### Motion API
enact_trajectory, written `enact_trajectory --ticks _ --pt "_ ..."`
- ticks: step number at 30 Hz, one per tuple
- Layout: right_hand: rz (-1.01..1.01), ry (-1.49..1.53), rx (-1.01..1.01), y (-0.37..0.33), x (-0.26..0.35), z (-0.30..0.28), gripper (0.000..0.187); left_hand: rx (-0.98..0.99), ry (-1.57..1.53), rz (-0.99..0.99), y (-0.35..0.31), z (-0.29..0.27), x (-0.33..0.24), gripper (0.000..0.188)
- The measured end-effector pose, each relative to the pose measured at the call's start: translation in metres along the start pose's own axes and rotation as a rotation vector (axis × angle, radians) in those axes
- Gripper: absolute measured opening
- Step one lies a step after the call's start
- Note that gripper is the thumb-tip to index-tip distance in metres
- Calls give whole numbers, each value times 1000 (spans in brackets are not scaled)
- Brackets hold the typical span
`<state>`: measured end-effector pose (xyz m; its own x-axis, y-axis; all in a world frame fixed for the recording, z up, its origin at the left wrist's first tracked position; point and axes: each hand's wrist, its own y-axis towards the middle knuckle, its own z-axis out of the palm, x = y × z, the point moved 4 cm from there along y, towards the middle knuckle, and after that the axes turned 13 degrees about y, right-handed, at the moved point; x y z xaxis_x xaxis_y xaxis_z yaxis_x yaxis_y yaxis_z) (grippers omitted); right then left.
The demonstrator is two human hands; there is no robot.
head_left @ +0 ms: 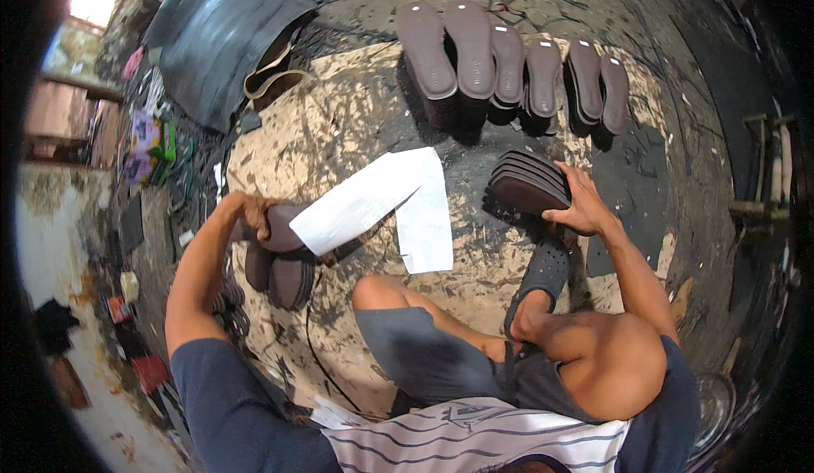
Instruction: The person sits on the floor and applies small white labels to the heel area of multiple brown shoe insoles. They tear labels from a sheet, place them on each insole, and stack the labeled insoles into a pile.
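My right hand grips the end of a stack of dark brown shoe soles, thumb on the near side and fingers on the far side. The stack stands tilted, its layered edges showing. On the left, my left hand is closed round the end of a brown sole above more stacked soles. A long white sheet of paper covers part of that sole. It overlaps a second white paper strip in the middle.
Several stacks of brown soles stand in a row at the back of the stained board. A large black rubber sheet lies at the far left. My foot in a dark clog rests near the right-hand stack. Black scraps litter the floor.
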<state>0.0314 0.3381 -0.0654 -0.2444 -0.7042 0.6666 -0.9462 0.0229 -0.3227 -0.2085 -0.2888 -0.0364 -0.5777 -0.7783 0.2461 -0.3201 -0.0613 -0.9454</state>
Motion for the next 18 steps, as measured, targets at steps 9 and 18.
enact_trajectory --ticks 9,18 --pt "-90 -127 -211 1 -22 10 121 -54 -451 166 -6 66 35 135" --pt "-108 -325 -236 -1 -68 35 136 -696 -953 120 -31 137 -16 124"
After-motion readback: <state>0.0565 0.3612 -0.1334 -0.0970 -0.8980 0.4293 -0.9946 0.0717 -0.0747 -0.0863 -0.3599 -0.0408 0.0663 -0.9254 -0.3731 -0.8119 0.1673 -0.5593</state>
